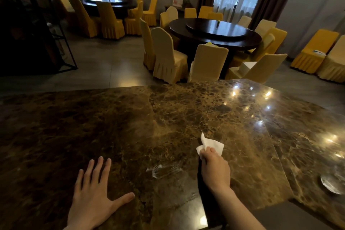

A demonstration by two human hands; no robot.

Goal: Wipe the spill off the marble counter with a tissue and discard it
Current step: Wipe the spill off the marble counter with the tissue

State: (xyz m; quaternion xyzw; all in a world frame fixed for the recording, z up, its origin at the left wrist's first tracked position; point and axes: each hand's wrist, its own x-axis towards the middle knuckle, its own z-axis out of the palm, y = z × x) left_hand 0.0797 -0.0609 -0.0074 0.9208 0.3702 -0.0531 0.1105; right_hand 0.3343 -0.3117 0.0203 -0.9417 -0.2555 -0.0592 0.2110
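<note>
1. The right hand [214, 170] has its fingers curled shut around a white tissue [211, 145]; the tissue is bunched, its loose corners sticking out past the knuckles, likely gathered into a pad for wiping.
2. The left hand [95, 192] holds nothing; its fingers are spread wide and lie flat on the counter [112, 127], probably to brace the body.
3. The tissue sits low over the dark marble, just beyond a wet, glistening spill [164, 169]; whether it touches the stone cannot be told.
4. The spill lies between the two hands, nearer the right one; it looks unwiped, so the wiping seems barely begun.
5. Further out, a second wet patch [330, 183] shines near the counter's right edge; no bin is in view.
</note>
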